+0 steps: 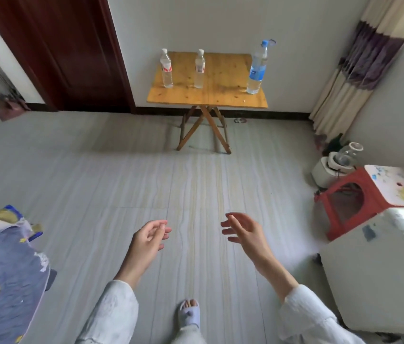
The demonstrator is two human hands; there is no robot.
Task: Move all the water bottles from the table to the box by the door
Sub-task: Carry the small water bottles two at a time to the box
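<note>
Three water bottles stand upright on a small wooden folding table [220,98] against the far wall. A small bottle with a red label [166,68] is at the left, a second small bottle [199,68] stands in the middle, and a tall bottle with a blue label and blue cap [257,68] is at the right. My left hand [149,236] and my right hand [243,232] hover over the floor well short of the table, both empty with fingers loosely apart. A dark red door [71,50] is left of the table. No box is in view.
Grey tiled floor [146,175] lies between me and the table. A red plastic stool [352,202] and a white appliance [379,269] stand on the right, with a curtain [359,70] behind. A blue patterned cloth [2,276] covers something at the left. My slippered foot [189,314] is below.
</note>
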